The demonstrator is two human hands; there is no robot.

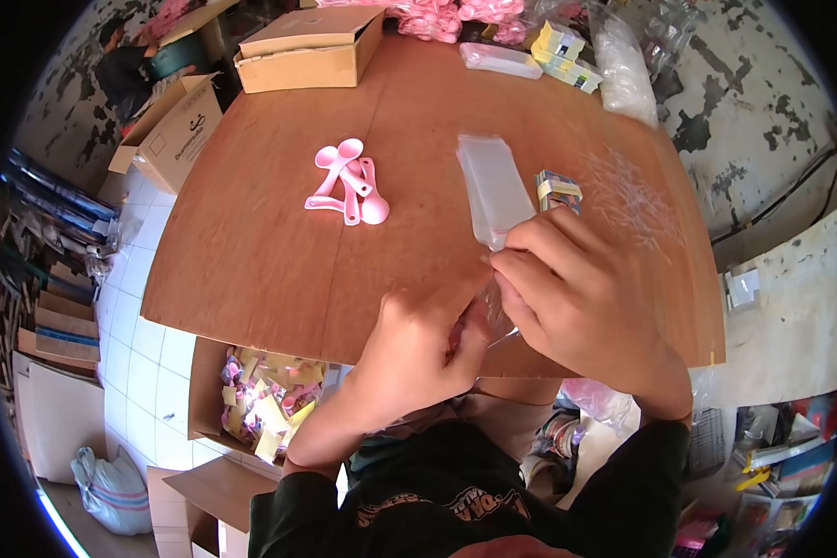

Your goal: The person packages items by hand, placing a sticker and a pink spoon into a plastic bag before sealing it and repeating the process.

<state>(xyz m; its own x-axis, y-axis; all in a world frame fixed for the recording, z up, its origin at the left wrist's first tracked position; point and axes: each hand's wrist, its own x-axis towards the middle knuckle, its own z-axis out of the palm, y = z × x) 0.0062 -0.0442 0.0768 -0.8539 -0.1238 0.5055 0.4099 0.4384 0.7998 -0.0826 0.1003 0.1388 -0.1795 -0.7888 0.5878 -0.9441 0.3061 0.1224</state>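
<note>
Near the table's front edge, my left hand [423, 344] and my right hand [572, 288] meet with their fingers pinched round a small clear plastic bag [498, 316]. What the bag holds is hidden by my fingers. Just beyond my right fingertips lies a stack of clear flat bags [496, 186]. A banded bundle of small printed cards [558, 191] is to the right of that stack. Several pink spoons [349, 181] lie in a loose pile at the left of the wooden table [279, 251].
Thin clear strips [634, 200] lie at the right. A closed carton [307, 51], yellow-banded bundles [564, 56] and pink bags stand at the back. An open box of packed items [268, 400] sits below the front edge. Another person [126, 74] is at the far left.
</note>
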